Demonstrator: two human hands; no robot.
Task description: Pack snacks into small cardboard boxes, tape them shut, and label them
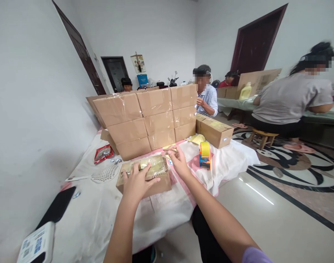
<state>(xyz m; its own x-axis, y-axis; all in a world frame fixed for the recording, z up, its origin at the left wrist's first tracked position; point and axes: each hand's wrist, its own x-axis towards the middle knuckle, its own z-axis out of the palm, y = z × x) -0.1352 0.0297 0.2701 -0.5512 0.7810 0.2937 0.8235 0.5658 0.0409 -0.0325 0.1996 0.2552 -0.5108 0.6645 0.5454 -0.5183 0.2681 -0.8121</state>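
An open cardboard box (pixel 158 186) full of clear-wrapped yellowish packets (pixel 156 166) sits on a white cloth before me. My left hand (pixel 136 182) rests on the box's near edge, fingers spread over the packets. My right hand (pixel 177 159) hovers at the box's far right corner, fingertips pinched on a thin yellowish packet (pixel 169 148).
A wall of taped cardboard boxes (pixel 147 117) stands behind. An orange tape dispenser (pixel 205 155), a red packet (pixel 103 152), a white mesh swatter (pixel 105 174), a black phone (pixel 57 208) and a scanner (pixel 37 244) lie around. Other people sit behind the boxes and at a table on the right.
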